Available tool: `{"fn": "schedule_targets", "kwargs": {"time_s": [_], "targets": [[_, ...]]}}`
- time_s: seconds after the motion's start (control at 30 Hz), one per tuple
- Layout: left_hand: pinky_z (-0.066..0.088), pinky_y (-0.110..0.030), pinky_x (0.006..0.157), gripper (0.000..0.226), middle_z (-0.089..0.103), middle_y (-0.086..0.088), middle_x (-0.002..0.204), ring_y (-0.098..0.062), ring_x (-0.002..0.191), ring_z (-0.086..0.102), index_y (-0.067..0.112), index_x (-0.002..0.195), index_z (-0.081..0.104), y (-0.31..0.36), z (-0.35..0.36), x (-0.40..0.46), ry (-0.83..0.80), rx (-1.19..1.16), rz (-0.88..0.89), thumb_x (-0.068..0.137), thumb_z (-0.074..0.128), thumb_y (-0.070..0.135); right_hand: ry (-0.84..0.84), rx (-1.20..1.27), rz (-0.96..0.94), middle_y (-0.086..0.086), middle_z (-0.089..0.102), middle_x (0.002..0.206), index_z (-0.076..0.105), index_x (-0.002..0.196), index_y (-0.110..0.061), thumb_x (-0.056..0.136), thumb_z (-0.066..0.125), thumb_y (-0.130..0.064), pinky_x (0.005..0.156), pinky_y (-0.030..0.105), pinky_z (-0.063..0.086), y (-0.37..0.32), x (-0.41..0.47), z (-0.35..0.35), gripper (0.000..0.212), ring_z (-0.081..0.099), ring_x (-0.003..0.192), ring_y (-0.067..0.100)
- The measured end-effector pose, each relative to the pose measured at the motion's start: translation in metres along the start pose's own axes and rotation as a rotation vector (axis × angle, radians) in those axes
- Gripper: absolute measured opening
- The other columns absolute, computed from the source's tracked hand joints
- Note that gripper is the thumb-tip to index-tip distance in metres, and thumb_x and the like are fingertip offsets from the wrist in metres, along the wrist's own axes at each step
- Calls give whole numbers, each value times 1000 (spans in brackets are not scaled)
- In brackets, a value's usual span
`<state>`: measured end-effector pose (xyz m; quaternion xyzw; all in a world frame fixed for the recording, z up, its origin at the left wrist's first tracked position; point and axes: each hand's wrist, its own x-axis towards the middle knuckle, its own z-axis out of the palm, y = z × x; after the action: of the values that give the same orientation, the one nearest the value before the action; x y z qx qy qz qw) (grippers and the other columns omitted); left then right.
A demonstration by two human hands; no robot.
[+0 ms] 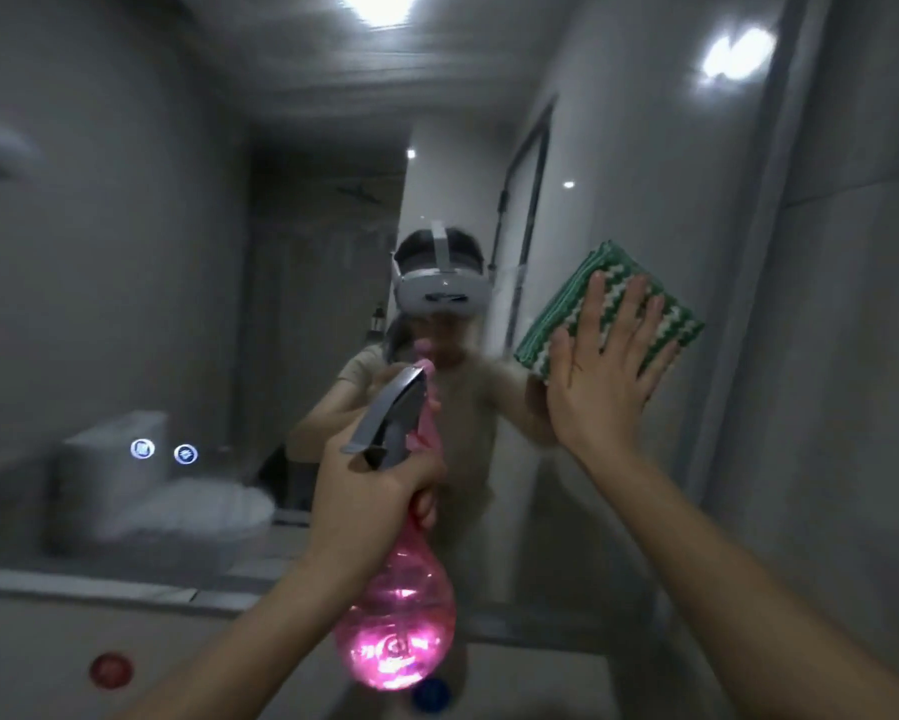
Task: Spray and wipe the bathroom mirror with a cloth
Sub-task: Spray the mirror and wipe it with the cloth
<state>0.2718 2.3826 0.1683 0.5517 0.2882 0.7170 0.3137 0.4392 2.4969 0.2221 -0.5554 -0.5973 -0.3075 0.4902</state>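
The bathroom mirror point(177, 278) fills most of the view and reflects a person with a headset. My left hand point(369, 485) grips the neck of a pink spray bottle point(400, 615) with a grey trigger head, held upright in front of the glass. My right hand point(603, 366) lies flat with spread fingers on a folded green and white cloth point(639, 288), pressing it against the mirror near its right side.
Two lit touch icons point(164, 451) glow on the mirror at the lower left. A grey tiled wall point(852, 356) borders the mirror on the right. The counter ledge point(99, 589) runs below, with a red dot point(110, 669) and a blue dot point(430, 694) near the bottom.
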Motion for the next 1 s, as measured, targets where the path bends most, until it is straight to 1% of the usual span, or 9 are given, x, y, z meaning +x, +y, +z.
{"fn": "schedule_targets", "kwargs": {"time_s": [0.1, 0.23, 0.53, 0.63, 0.7, 0.77, 0.83, 0.9, 1.0], "targets": [[37, -23, 39, 15, 39, -10, 40, -21, 36, 38, -1, 61, 42, 11, -27, 3, 40, -7, 17, 59, 57, 2, -53, -44, -146, 8, -11, 159, -11, 147, -29, 94, 5, -50, 106, 42, -27, -35, 6, -3, 59, -13, 145, 27], [37, -21, 39, 28, 41, -7, 38, -18, 36, 38, 1, 53, 43, 28, -72, 5, 128, 86, 72, 73, 60, -10, -64, -95, -318, 12, -10, 159, -7, 151, -25, 99, 15, -45, 105, 47, -26, -111, 15, 7, 59, -11, 145, 30], [36, -25, 42, 11, 44, -10, 41, -21, 43, 40, -10, 68, 51, 36, -152, -7, 303, 212, 67, 69, 60, -5, -35, -132, -577, 10, 12, 159, 17, 152, -25, 100, 25, -41, 109, 48, -17, -235, -12, 42, 55, 9, 146, 30], [39, -29, 45, 40, 47, -13, 46, -24, 47, 42, -20, 90, 52, 33, -152, -8, 321, 244, 108, 63, 60, 8, -25, -139, -676, 6, 20, 158, 25, 150, -27, 100, 28, -43, 114, 45, -7, -219, -7, 40, 53, 16, 146, 25], [39, -27, 44, 33, 48, -20, 52, -24, 49, 43, -21, 95, 53, 34, -137, -9, 314, 247, 94, 72, 62, 0, 3, -184, -751, 5, 31, 154, 35, 146, -28, 98, 28, -43, 115, 44, -1, -199, 2, 36, 51, 27, 142, 23], [39, -25, 42, 7, 46, -20, 51, -22, 46, 43, -17, 78, 55, 36, -112, -9, 270, 242, 62, 76, 56, -10, 10, -215, -791, 3, 34, 153, 36, 145, -30, 97, 29, -44, 115, 44, 1, -175, 9, 27, 50, 30, 141, 21], [37, -21, 39, 19, 44, -17, 46, -20, 39, 42, -6, 58, 50, 35, -82, -9, 218, 211, 60, 75, 53, -13, -55, -266, -800, 0, 17, 159, 19, 150, -35, 100, 23, -46, 114, 42, -7, -146, 15, 15, 51, 15, 146, 19], [35, -18, 38, 29, 41, -12, 42, -18, 37, 39, 0, 51, 44, 31, -52, -8, 185, 146, 44, 75, 52, -14, -107, -229, -738, -2, 4, 160, 7, 151, -36, 100, 17, -47, 113, 42, -11, -108, 22, 6, 53, 2, 147, 18], [35, -18, 38, 27, 41, -7, 39, -16, 36, 39, 1, 53, 44, 21, -6, -8, 132, 80, 25, 72, 57, -12, -2, -169, -618, 3, 24, 157, 27, 148, -32, 98, 23, -46, 116, 49, 10, -45, 34, -9, 52, 21, 145, 23]]}}
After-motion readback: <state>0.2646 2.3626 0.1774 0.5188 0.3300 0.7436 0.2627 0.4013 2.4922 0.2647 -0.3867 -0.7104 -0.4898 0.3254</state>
